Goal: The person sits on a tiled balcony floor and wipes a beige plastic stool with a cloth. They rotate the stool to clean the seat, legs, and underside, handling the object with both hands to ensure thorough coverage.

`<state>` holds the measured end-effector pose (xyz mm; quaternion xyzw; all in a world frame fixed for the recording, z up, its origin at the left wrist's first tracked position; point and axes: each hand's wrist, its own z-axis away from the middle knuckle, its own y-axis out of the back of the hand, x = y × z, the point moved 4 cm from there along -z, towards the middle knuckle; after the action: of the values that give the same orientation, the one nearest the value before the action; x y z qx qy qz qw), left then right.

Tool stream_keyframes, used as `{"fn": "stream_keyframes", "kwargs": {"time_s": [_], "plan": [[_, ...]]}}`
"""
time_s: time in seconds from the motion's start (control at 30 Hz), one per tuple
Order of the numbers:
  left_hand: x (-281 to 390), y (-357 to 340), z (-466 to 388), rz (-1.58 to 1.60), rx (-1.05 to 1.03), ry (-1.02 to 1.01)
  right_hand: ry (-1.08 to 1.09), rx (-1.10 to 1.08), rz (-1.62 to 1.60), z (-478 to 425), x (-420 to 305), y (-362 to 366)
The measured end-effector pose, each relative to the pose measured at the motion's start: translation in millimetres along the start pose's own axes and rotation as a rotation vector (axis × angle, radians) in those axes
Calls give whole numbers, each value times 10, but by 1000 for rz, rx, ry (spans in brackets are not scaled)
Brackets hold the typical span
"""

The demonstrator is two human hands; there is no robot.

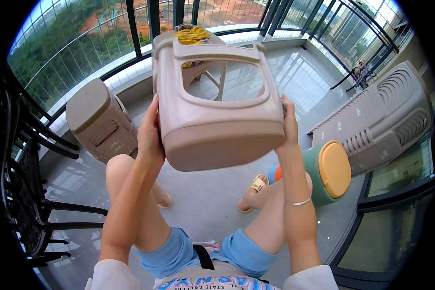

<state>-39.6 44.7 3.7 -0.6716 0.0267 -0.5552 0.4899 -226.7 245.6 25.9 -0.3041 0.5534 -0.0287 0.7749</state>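
Note:
A beige plastic stool (217,116) is held up in front of me, off the floor, between both hands. Its solid, darker end (224,146) faces me, and a large rounded opening shows the floor and the legs of another piece of furniture beyond. My left hand (151,134) presses against its left side; my right hand (289,127) grips the right side, with a bit of dark cloth-like material by the fingers. The fingertips of both hands are partly hidden behind the stool's sides.
A similar stool (98,119) stands left, near black metal chairs (32,203). Beyond is a pale seat with a yellow cloth (191,35) on it. At right are a green bin with an orange-yellow lid (334,169) and a stack of beige plastic stools (377,112). Railings enclose the balcony.

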Motion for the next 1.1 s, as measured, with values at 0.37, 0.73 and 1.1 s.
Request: {"fn": "stream_keyframes", "kwargs": {"time_s": [0.37,0.73,1.1], "plan": [[122,-113,133,-1090,150,-798,442,27,272,269,-135,287],[-338,-665,423,-1386,-257,-854,486,-49,546,330,190,69],[-214,-650,444,-1274,-162,-1162,604,312,825,14,-121,494]]}}
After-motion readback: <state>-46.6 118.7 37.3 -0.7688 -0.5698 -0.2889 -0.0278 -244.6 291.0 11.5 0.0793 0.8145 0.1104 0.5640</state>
